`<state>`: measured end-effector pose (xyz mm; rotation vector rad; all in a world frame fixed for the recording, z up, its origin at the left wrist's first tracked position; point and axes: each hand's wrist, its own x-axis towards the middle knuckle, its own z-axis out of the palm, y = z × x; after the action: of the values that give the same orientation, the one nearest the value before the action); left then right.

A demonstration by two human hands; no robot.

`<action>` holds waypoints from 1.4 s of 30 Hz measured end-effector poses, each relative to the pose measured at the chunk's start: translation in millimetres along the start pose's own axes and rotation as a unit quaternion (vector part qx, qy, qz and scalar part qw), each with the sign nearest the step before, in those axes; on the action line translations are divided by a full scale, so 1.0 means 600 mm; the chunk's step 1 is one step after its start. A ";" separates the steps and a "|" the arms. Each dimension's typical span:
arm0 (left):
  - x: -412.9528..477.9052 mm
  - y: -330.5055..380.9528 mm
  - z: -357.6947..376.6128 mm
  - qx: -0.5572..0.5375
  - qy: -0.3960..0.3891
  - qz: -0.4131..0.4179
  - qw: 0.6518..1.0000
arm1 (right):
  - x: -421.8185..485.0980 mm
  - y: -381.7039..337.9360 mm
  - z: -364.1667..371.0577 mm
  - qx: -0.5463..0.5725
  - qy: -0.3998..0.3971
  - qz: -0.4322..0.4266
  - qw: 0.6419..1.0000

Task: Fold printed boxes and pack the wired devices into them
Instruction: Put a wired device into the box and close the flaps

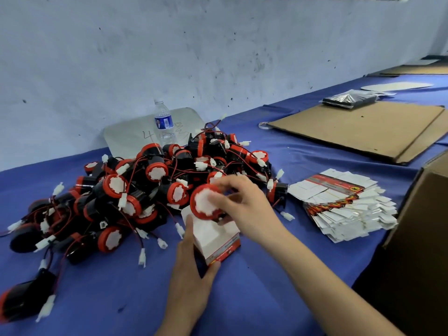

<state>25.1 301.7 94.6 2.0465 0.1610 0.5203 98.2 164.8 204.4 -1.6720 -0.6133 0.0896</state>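
A folded printed box (218,241), white inside with a red printed band, stands open-topped on the blue table. My left hand (191,270) grips it from the near side, thumb on its front corner. My right hand (244,204) holds a red-rimmed device with a white face (204,202) just above the box's open top. A big pile of black and red wired devices (135,190) with white connectors lies to the left and behind. A stack of flat printed boxes (344,204) lies to the right.
A water bottle (163,122) stands behind the pile on a grey tray (126,134). Flat brown cardboard (358,129) lies at the back right with a black bag (349,99) on it. A brown carton (417,238) stands at the right edge.
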 end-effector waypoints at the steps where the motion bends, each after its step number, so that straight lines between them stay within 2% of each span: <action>1: -0.004 -0.006 0.004 0.007 -0.002 -0.001 1.000 | 0.001 0.013 -0.005 -0.126 -0.023 -0.016 0.992; 2: -0.008 -0.012 0.016 0.004 -0.018 -0.003 1.000 | 0.001 0.026 -0.005 -0.236 -0.053 -0.042 0.969; 4: -0.006 -0.016 0.013 -0.013 -0.007 0.013 1.000 | 0.000 0.046 0.004 -0.363 -0.116 -0.095 0.920; 11: -0.005 -0.035 0.018 0.043 0.002 -0.014 0.999 | 0.016 0.063 0.035 -0.508 -0.185 -0.123 0.832; 14: -0.005 -0.034 0.020 0.038 0.007 -0.005 0.999 | 0.026 0.054 0.033 -0.504 -0.211 -0.101 0.832; 17: -0.005 -0.028 0.019 0.037 -0.005 -0.011 0.999 | 0.035 0.047 0.028 -0.532 -0.246 -0.074 0.807; 27: -0.004 -0.022 0.019 0.071 -0.022 -0.011 0.997 | 0.069 0.033 0.014 -0.440 -0.316 0.008 0.841; 33: -0.005 -0.022 0.019 0.079 -0.015 -0.007 0.997 | 0.078 0.026 0.017 -0.482 -0.347 -0.020 0.804; 38: -0.007 -0.027 0.021 0.070 -0.007 0.013 0.997 | 0.063 0.043 0.015 -0.578 -0.357 -0.033 0.732; 42: -0.010 -0.023 0.020 0.079 -0.010 0.027 0.996 | 0.055 0.070 0.017 -0.600 -0.310 -0.075 0.733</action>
<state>26.2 297.4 75.7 2.2153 0.1380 0.5340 136.5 185.5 172.3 -2.8692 -1.5316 0.1535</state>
